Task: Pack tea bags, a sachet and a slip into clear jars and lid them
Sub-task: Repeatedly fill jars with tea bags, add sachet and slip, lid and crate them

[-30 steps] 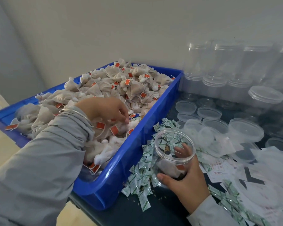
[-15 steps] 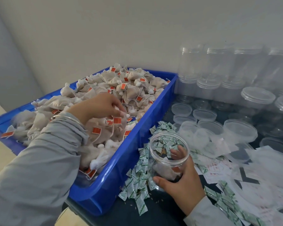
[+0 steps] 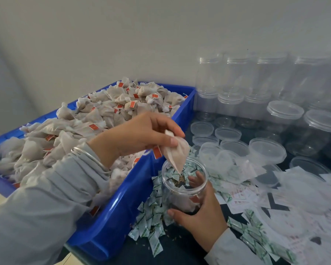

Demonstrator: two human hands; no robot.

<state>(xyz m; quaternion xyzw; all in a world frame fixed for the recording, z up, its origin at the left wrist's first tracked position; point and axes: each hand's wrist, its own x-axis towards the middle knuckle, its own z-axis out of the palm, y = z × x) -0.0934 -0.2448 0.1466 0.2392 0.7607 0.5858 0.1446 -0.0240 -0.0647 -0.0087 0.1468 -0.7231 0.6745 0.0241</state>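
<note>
My left hand pinches a beige tea bag with an orange tag and holds it over the mouth of an open clear jar, the bag's lower tip just inside the rim. My right hand grips that jar from the right, near its base, on the dark table. Some tea bags lie in the jar's bottom. A blue bin heaped with tea bags stands to the left. Green-and-white sachets lie scattered around the jar. White paper slips are spread to the right.
Loose clear lids lie behind the jar. Stacked empty clear jars line the back wall, and lidded jars stand at the right. More sachets lie by my right sleeve. The bin's near corner overhangs the table edge.
My left hand has lifted a tea bag out of the blue bin and carried it right, over the jar's mouth. My right hand keeps holding the jar in place.
</note>
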